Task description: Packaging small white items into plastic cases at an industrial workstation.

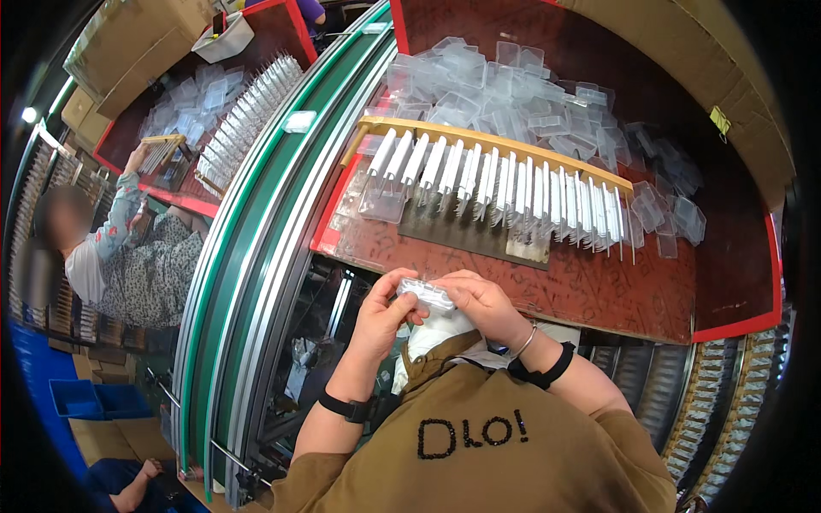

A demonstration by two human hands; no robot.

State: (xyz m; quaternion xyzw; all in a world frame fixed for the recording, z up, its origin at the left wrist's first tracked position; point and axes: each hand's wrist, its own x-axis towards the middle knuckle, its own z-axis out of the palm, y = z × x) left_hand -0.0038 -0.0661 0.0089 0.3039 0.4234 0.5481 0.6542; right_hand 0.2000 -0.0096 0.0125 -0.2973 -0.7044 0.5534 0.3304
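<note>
Close in front of my body, both hands hold a small clear plastic box [425, 296] with something white inside. My left hand [381, 315] grips its left end, thumb on top and fingers curled around. At its right end, my right hand [484, 306] pinches it between thumb and fingers. Whether the lid is fully closed I cannot tell. Beyond my hands, a wooden bar [505, 147] carries a row of several thin white pieces [510, 190] above the red worktable [616, 299]. Behind the bar lies a heap of loose clear plastic boxes [466, 81].
To my left runs a green conveyor belt [248, 227] with a filled box [299, 121] on it. Across it a person [145, 269] reaches toward another wooden rack [164, 139]. Red-edged walls and cardboard [727, 68] border my table. Loaded racks [723, 406] stand at lower right.
</note>
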